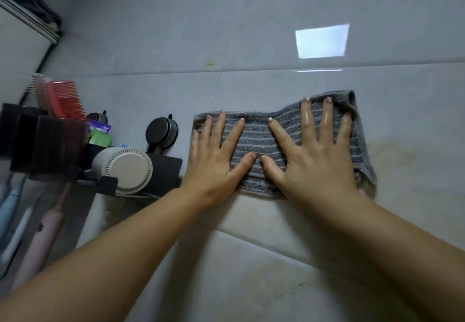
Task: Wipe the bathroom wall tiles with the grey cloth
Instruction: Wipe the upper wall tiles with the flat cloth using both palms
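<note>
A grey cloth [259, 134] with thin pale stripes lies spread flat against the glossy grey wall tiles [176, 32]. My left hand [216, 155] presses on its left half with fingers splayed. My right hand [314, 155] presses on its right half, fingers also spread, skin wet and shiny. The two thumbs nearly meet at the cloth's lower middle. The cloth's right end bunches and folds past my little finger. A brownish smear [402, 155] marks the tile just right of the cloth, and a small yellowish spot [208, 63] sits above, near the grout line.
Left of the cloth, a dark wall rack [161, 170] holds a white hair dryer [125, 168], a black suction hook [162, 130], a red comb [66, 100] and dark holders [42, 138]. Electric toothbrushes [42, 233] hang below. A bright window reflection [322, 41] shows on the tile.
</note>
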The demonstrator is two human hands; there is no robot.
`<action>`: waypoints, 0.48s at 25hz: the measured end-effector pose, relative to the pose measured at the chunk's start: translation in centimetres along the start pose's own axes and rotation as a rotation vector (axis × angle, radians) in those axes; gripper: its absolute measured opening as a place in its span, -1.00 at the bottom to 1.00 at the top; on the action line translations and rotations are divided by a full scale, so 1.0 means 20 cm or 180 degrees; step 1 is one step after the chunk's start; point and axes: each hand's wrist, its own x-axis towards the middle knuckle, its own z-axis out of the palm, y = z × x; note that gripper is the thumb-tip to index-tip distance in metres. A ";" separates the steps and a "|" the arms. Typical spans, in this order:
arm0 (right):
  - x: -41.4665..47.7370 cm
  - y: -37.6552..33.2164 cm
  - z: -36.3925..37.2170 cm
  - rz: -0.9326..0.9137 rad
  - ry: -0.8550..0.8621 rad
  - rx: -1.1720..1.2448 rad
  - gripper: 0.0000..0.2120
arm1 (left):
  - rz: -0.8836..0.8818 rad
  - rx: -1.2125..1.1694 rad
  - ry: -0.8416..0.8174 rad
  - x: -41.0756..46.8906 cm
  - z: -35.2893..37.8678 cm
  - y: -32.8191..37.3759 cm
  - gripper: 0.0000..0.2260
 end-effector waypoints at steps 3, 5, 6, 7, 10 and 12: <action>0.18 0.01 -0.03 0.0161 -0.0151 0.0035 -0.34 | 0.0002 -0.0116 -0.0124 0.23 -0.09 -0.01 -0.36; 0.25 -0.01 -0.05 0.0333 -0.0174 0.0055 -0.34 | -0.0024 -0.0127 -0.0108 0.29 -0.11 -0.02 -0.38; 0.24 -0.03 -0.05 0.0361 -0.0179 0.0082 -0.34 | -0.0012 -0.0105 -0.0047 0.26 -0.09 -0.02 -0.38; 0.19 -0.06 -0.03 0.0329 -0.0187 0.0100 -0.35 | 0.0015 -0.0068 0.0005 0.21 -0.07 -0.03 -0.38; -0.04 -0.12 0.02 0.0169 -0.0016 0.0055 -0.36 | 0.0176 -0.0057 0.0049 -0.01 -0.01 -0.06 -0.39; -0.18 -0.17 0.04 0.0164 0.0089 0.0194 -0.35 | 0.0237 -0.0043 0.0052 -0.14 0.01 -0.07 -0.40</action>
